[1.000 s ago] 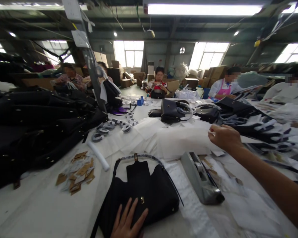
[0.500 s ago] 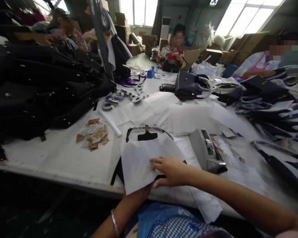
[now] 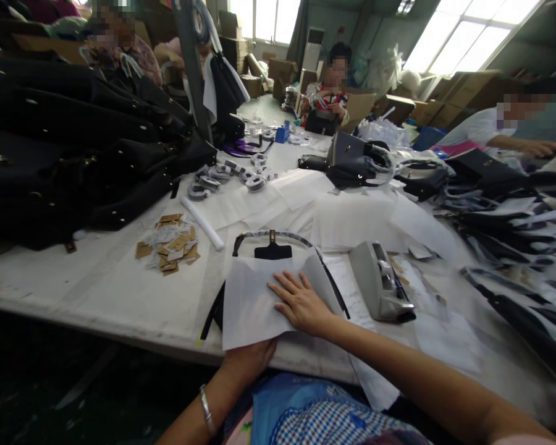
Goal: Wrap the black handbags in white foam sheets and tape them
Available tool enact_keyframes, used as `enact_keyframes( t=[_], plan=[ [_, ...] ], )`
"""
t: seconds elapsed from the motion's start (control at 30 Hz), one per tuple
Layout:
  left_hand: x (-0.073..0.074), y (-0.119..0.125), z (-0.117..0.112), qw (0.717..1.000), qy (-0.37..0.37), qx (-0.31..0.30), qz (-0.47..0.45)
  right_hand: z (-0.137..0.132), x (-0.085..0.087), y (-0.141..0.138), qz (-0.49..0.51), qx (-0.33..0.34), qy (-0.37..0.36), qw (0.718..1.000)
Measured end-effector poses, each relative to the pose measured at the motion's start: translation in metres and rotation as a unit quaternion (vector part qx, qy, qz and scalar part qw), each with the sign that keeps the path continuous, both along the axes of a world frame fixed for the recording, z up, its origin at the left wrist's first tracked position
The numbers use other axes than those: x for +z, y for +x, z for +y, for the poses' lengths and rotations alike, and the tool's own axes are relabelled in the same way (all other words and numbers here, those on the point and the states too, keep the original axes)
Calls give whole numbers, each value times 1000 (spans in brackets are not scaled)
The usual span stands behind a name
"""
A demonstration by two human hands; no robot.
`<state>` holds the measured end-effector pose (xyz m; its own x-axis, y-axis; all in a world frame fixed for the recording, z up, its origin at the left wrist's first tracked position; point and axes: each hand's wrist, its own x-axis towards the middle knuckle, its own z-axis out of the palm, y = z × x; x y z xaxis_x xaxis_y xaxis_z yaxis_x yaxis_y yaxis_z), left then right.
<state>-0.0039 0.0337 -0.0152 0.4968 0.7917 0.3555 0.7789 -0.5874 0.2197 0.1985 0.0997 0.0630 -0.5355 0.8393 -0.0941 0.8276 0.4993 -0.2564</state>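
Observation:
A white sheet (image 3: 248, 296) lies over a black handbag (image 3: 217, 304) at the table's front edge. The bag's wrapped handle loops out at the far side, and a black tab (image 3: 273, 248) with a metal fitting shows inside the loop. Spread flat on top of the sheet is my right hand (image 3: 301, 303), with its fingers apart. My left hand (image 3: 250, 358) reaches beneath the sheet's near edge; the sheet hides its fingers, so what they touch cannot be seen.
A grey tape dispenser (image 3: 380, 284) stands right of the bag. On the left lie small brown packets (image 3: 178, 247), a white roll (image 3: 202, 222) and piled black bags (image 3: 88, 142). White sheets (image 3: 352, 219) lie beyond. Co-workers sit around the table.
My right hand has slid farther up the sheet and flattened, its fingers spreading. The sheet now lies flatter, and more of the strap shows at its right. My left hand stays under the near edge.

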Motion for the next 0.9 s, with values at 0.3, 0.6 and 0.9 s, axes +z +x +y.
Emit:
enact_keyframes(
  t=[0.3,0.6,0.9],
  plan=[
    [79,-1,-8,994,-65,-54,66,-1,-13,1,25,-56,41,997],
    [112,23,49,994,-55,-89,13,-1,-20,4,54,-47,39,997],
    [59,8,59,995,-37,-48,74,23,11,33,97,39,-109,988]
  ],
)
